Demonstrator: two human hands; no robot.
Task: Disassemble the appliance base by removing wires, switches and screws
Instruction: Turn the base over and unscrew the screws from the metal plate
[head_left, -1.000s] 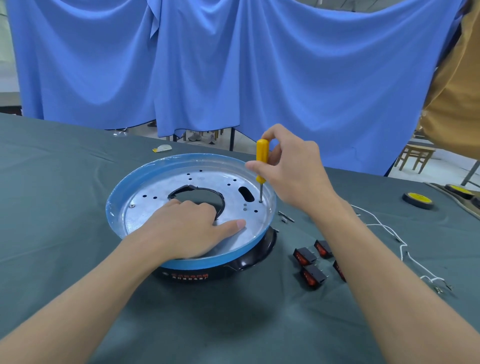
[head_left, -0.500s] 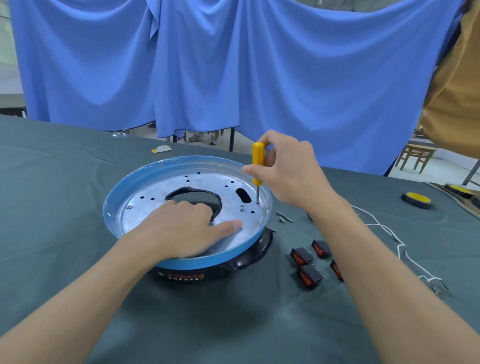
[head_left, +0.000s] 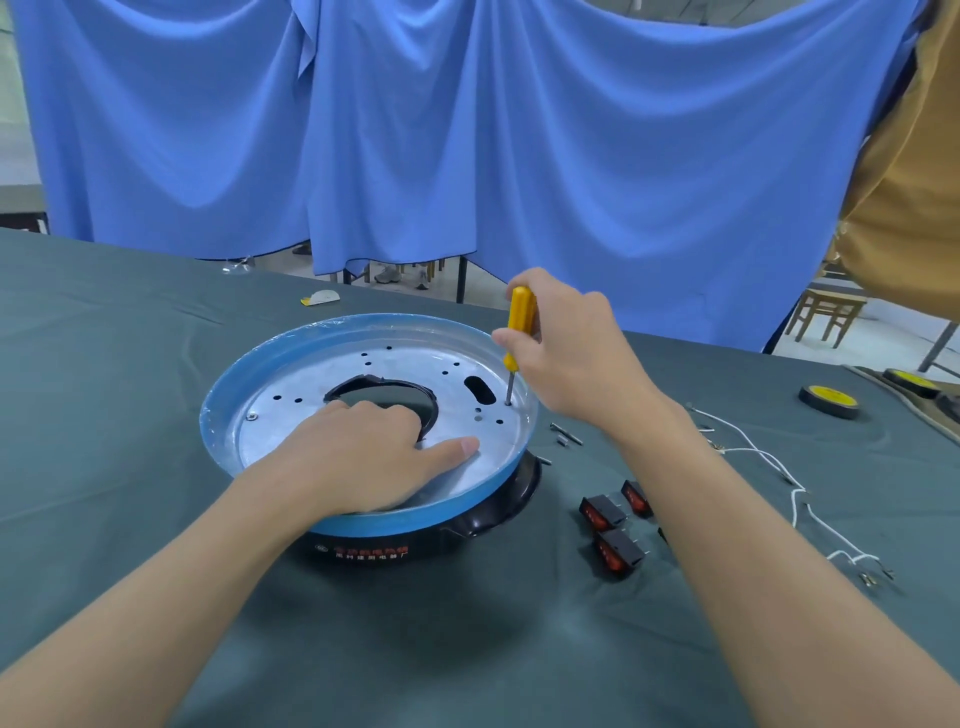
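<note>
The round appliance base (head_left: 291, 358) has a blue rim, a silver metal plate with several holes and a black housing below. My left hand (head_left: 363, 457) rests on the plate, its fingers hooked into the central opening and the thumb flat on the metal. My right hand (head_left: 566, 353) grips a yellow-handled screwdriver (head_left: 519, 317) held upright, its tip on a screw at the plate's right edge. One screw (head_left: 252, 415) sits at the plate's left. Removed red-and-black switches (head_left: 605, 512) and white wires (head_left: 769, 457) lie on the cloth to the right.
Loose screws (head_left: 566, 435) lie just right of the base. Yellow-and-black tape rolls (head_left: 828, 401) sit at the far right. A small white-and-yellow scrap (head_left: 319, 298) lies behind the base. Blue curtains hang behind the grey-green table cloth (head_left: 104, 364); a person in tan stands at the right edge.
My right hand has shifted its fingers on the screwdriver handle, with the tip staying on the same screw. My left hand keeps its hold on the plate.
</note>
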